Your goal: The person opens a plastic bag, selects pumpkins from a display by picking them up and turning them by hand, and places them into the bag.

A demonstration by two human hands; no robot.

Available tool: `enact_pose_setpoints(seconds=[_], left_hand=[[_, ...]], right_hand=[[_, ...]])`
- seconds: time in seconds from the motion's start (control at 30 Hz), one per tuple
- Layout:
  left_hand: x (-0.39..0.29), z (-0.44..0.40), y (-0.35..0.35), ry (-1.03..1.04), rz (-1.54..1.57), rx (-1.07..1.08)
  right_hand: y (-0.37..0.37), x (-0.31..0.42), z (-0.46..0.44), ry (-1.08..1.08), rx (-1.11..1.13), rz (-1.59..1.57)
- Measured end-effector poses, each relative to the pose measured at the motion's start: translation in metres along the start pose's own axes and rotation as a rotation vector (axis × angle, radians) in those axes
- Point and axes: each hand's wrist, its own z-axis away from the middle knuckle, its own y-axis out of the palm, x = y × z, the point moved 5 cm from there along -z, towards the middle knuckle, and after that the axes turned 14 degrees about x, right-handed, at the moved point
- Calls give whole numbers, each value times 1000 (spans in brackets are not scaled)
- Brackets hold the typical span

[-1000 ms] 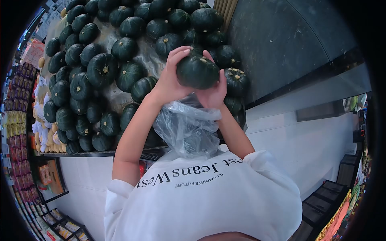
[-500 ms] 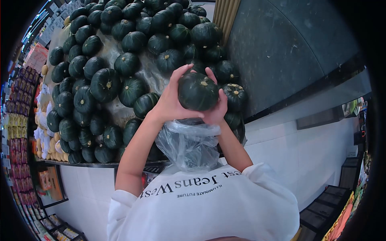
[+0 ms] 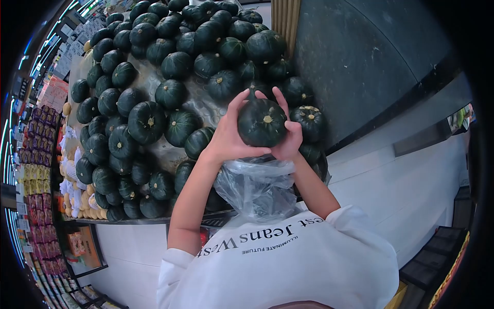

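Note:
A dark green kabocha squash (image 3: 261, 125) is held between both my hands, its pale stem facing up toward me. My left hand (image 3: 229, 135) wraps its left side, with the thumb along the bottom edge. On the right side, my right hand (image 3: 289, 138) curls its fingers around the squash. A clear plastic bag (image 3: 254, 185) hangs just below the hands, against my white shirt; something dark shows through it, but I cannot tell whether that is inside. Beyond my fingers lies a heap of similar squashes (image 3: 146, 122).
The squashes rest on a display stand with a dark front edge (image 3: 139, 222). Yellowish produce, some in white foam nets (image 3: 74, 180), lies at its left end. A dark panel (image 3: 360, 67) rises at the right. Shelves of packaged goods (image 3: 38, 180) line the far left.
The squash has turned slightly in my hands, bringing its stem nearer the middle of its visible face. My view has shifted, so the heap appears farther right and lower.

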Motion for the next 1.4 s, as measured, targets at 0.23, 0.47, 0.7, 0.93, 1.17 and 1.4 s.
enact_pose_setpoints(seconds=[0.23,0.47,0.7,0.93,1.17,1.4], left_hand=[[1,4,1,24,-215,-42],[1,5,2,63,-257,-79],[-2,4,1,52,-286,-57],[-4,1,1,96,-284,-56],[0,4,0,69,-222,-139],[-11,0,-12,-37,-260,-268]], right_hand=[[0,2,0,-15,2,4],[-4,0,1,-33,6,-30],[-4,-1,1,-28,-12,-62],[-6,-2,3,23,-72,-32],[-12,-3,5,43,-98,-4],[-6,-14,3,129,-38,87]])
